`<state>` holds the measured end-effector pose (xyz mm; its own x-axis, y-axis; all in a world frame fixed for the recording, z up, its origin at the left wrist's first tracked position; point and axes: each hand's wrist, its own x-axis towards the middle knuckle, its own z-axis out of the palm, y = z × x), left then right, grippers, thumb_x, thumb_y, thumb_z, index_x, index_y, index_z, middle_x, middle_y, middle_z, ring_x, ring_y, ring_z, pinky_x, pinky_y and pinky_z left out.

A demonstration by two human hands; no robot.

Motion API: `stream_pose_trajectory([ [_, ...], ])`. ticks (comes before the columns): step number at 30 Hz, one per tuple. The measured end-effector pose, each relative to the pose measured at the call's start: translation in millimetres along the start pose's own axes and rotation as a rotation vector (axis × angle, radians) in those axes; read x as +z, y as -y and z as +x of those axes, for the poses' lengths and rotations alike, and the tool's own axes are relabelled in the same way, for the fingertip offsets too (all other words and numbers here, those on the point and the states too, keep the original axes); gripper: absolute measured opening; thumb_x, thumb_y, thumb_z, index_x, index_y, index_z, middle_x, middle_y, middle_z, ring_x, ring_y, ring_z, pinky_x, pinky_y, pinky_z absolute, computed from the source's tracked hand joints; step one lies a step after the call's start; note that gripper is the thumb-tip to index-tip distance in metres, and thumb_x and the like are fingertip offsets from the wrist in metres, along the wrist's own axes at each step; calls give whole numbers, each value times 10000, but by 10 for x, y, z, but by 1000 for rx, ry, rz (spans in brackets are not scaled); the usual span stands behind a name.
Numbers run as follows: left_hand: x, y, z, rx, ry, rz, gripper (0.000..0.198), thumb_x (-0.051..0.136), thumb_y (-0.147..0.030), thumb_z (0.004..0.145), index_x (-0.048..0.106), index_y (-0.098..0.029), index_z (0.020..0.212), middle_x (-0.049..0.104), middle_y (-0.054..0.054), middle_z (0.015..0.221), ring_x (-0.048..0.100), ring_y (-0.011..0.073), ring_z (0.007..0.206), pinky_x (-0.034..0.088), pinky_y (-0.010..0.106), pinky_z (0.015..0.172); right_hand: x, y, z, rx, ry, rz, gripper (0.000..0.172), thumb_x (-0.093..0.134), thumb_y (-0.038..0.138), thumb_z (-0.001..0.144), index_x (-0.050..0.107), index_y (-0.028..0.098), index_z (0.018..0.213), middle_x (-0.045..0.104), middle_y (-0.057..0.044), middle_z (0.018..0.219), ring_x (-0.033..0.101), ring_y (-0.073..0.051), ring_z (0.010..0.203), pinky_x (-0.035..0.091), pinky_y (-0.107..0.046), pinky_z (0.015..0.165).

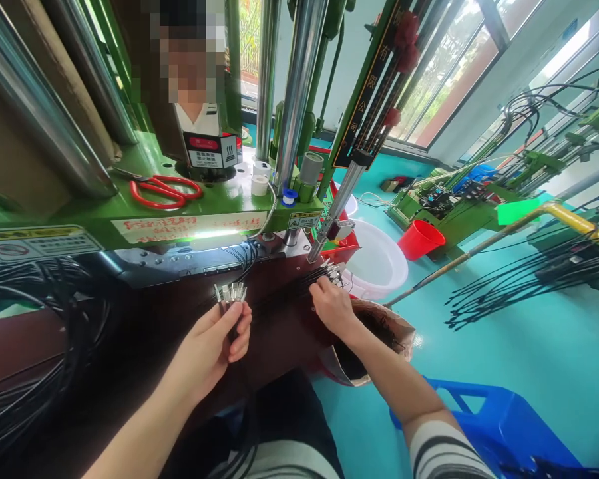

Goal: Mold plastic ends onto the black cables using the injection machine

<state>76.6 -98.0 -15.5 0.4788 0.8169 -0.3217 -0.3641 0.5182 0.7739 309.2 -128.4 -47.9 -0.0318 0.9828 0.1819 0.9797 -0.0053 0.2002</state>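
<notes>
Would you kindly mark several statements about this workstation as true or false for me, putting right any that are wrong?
1. The left hand holds a bundle of metal-tipped black cables. True.
2. The red-handled scissors lie on the floor. False: they lie on the machine's green ledge.
3. The right hand is at a second cluster of metal tips. True.
4. The bucket to the right of the round white tub is yellow. False: it is red.
5. A blue plastic crate shows at the lower right of the view. True.
</notes>
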Motion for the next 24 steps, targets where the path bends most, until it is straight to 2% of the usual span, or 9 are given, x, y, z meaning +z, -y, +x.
stream_pose_trajectory([
  [3, -33, 17, 13, -22, -15, 2, 205, 630, -328, 726, 523, -154, 731, 430, -50, 563, 342, 33, 395, 252, 161, 352, -65, -57, -54, 61, -216, 100, 212, 387, 83, 822, 576, 151, 752, 536, -85, 832, 492, -165, 746, 363, -257, 630],
  [5, -25, 13, 48, -32, -13, 10, 221, 637, -341, 717, 517, -157, 730, 434, -55, 550, 333, 30, 385, 242, 156, 349, -193, -17, -156, -140, -251, 238, 215, 391, 62, 788, 569, 148, 704, 527, -71, 785, 464, -149, 711, 371, -249, 638],
  [8, 59, 51, 142, -40, 14, 48, 240, 631, -370, 717, 512, -162, 742, 465, -55, 546, 323, 27, 373, 229, 153, 346, -429, 126, -313, -562, -173, 368, 209, 403, 70, 776, 548, 159, 655, 531, -40, 753, 418, -132, 652, 367, -252, 617],
  [12, 239, 243, 241, -13, 42, 103, 260, 630, -389, 706, 531, -149, 719, 564, -3, 622, 411, 58, 449, 289, 168, 366, -550, 312, -363, -781, -127, 477, 198, 418, 77, 787, 581, 163, 716, 562, -17, 766, 426, -119, 643, 383, -257, 632],
  [17, 384, 422, 229, 5, 3, -23, 269, 639, -384, 702, 572, -140, 790, 639, 51, 782, 544, 103, 662, 445, 203, 587, -374, 473, -243, -651, -95, 808, 255, 406, 61, 767, 634, 160, 825, 591, -40, 851, 538, -105, 756, 438, -206, 642],
  [19, 384, 409, 222, -18, -18, -111, 278, 665, -382, 675, 538, -151, 764, 621, 26, 710, 548, 104, 626, 445, 211, 570, -350, 517, -207, -579, -51, 996, 287, 388, 45, 757, 646, 157, 814, 602, -43, 850, 562, -98, 715, 462, -207, 638],
  [21, 349, 367, 226, -2, -43, -173, 294, 678, -378, 663, 481, -163, 700, 550, -20, 590, 526, 90, 572, 435, 204, 547, -370, 521, -173, -542, 73, 1249, 290, 384, 48, 759, 648, 150, 824, 619, -48, 891, 569, -67, 579, 471, -191, 552],
  [23, 291, 321, 237, 33, -52, -213, 333, 665, -397, 678, 416, -176, 657, 449, -63, 517, 466, 62, 502, 402, 182, 495, -385, 470, -97, -485, 217, 1468, 270, 386, 68, 772, 638, 143, 832, 636, -50, 884, 552, -47, 460, 447, -174, 451],
  [24, 261, 304, 244, 40, -52, -223, 353, 658, -410, 684, 391, -181, 652, 405, -78, 503, 418, 46, 460, 366, 168, 448, -375, 425, -29, -423, 224, 1522, 260, 385, 78, 777, 632, 143, 825, 643, -42, 828, 555, -55, 442, 443, -178, 434],
])
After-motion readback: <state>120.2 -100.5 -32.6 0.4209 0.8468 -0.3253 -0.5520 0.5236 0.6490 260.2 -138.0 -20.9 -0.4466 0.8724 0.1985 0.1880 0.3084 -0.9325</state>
